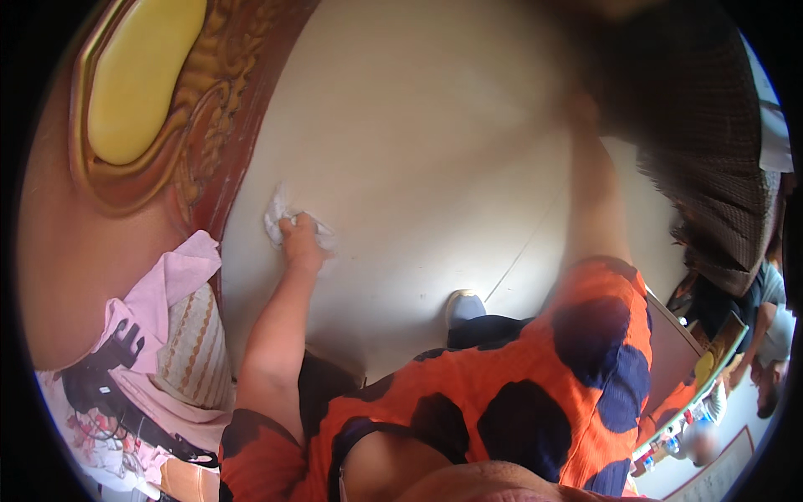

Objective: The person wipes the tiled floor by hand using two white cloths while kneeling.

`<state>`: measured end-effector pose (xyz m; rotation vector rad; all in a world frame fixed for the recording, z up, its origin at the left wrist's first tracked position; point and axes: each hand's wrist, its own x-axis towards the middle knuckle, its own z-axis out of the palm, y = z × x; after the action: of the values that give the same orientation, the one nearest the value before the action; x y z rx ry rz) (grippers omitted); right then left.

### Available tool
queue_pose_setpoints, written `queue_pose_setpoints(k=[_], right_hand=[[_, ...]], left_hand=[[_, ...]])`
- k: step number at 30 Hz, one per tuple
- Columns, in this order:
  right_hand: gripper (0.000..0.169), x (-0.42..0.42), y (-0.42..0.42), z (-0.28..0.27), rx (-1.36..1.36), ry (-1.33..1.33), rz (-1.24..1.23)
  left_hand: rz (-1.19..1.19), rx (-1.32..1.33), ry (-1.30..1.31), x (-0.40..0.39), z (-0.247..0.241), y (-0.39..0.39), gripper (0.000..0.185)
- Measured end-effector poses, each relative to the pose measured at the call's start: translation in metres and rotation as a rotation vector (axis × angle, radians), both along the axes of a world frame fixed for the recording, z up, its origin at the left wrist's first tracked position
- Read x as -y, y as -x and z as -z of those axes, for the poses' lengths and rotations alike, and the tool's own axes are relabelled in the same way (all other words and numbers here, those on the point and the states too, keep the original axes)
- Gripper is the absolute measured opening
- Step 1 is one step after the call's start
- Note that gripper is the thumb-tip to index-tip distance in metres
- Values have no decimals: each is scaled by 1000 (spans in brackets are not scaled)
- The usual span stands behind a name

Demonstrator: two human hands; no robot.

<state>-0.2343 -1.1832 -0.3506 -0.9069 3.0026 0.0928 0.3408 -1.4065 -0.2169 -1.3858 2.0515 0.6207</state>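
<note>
My left hand has its fingers on a crumpled white cloth, low on the pale smooth floor, a short way from the carved wooden furniture. The cloth bunches around the fingertips. My right arm reaches out to the upper right, where my right hand is blurred against the edge of a dark brown pleated curtain or fabric. Whether its fingers grip the fabric cannot be made out.
At left is a carved reddish-brown and gold wooden panel with a yellow inset. Pink cloth, a patterned cushion and a black strap with a buckle lie below. A shoe shows near me. Another person is at far right.
</note>
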Motion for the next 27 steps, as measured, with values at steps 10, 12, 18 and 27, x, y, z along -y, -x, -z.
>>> queue_pose_setpoints(k=[10, 12, 18, 27], right_hand=[[34, -195, -59, -14, -68, -569, 467], [30, -101, -84, -20, -353, -43, 212], [31, 151, -254, -66, 310, 164, -594], [34, 10, -195, -51, 76, 234, -668]], left_hand=[[17, 35, -12, -3, -7, 14, 74], [5, 67, -16, -2, -8, 12, 75], [14, 59, -7, 0, -13, 13, 76], [-54, -136, 15, -3, -17, -3, 64]])
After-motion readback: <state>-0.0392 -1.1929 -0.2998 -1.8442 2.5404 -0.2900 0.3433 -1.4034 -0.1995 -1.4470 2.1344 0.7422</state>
